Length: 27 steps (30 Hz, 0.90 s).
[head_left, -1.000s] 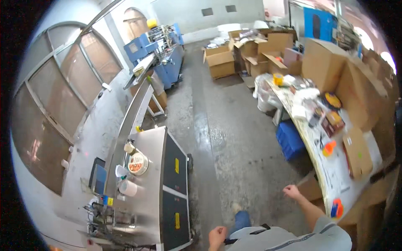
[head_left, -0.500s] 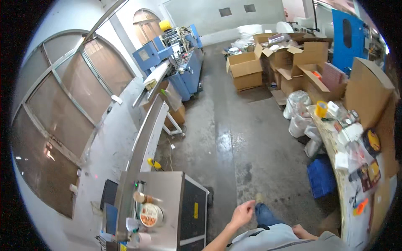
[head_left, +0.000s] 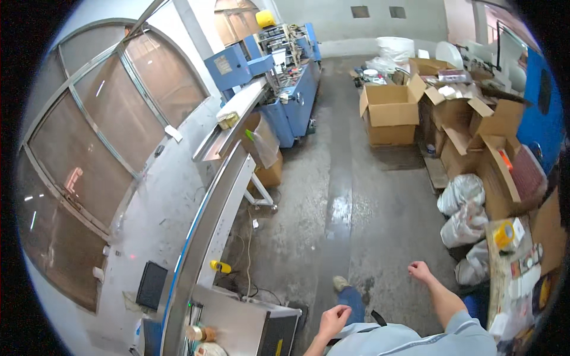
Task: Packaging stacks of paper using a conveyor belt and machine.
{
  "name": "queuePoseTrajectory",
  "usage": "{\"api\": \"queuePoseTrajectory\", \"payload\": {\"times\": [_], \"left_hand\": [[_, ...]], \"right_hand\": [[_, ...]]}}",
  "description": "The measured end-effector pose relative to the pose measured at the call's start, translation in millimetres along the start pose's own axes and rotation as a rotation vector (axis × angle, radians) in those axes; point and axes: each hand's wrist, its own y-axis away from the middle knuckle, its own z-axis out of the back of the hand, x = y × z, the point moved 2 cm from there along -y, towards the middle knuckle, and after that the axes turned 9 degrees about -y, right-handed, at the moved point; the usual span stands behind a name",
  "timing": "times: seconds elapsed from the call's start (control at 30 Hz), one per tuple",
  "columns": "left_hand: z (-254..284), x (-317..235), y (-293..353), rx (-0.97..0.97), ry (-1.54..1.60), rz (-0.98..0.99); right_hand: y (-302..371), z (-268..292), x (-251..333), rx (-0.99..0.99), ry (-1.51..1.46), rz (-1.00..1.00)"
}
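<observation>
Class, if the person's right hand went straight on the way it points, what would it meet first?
Perhaps the blue machine far ahead: the right hand points forward-left over the grey floor, and nearer the way looks free, though depth is unclear.

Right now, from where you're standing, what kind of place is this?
It looks like a factory or packing workshop: there's a big blue machine on the left, what seems a long conveyor, and open cardboard boxes.

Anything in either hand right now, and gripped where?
Nothing visible is held: the left hand and right hand both look empty, loosely curled.
</observation>
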Motion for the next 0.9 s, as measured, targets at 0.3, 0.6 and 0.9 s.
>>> {"api": "queuePoseTrajectory", "payload": {"times": [0.3,0.6,0.9], "left_hand": [[134.5,-21.8,-307.7,-0.050,-0.114,-0.076],[256.2,-54.5,-584.9,-0.054,0.077,-0.134],[392.1,21.3,-812.0,-0.220,0.256,0.132]], "right_hand": [[-139.8,-83.4,97.8,0.228,0.007,-0.272],[-287.3,-155.8,181.5,0.285,0.202,-0.465],[-681.6,-243.4,350.7,0.269,0.206,-0.120]]}}
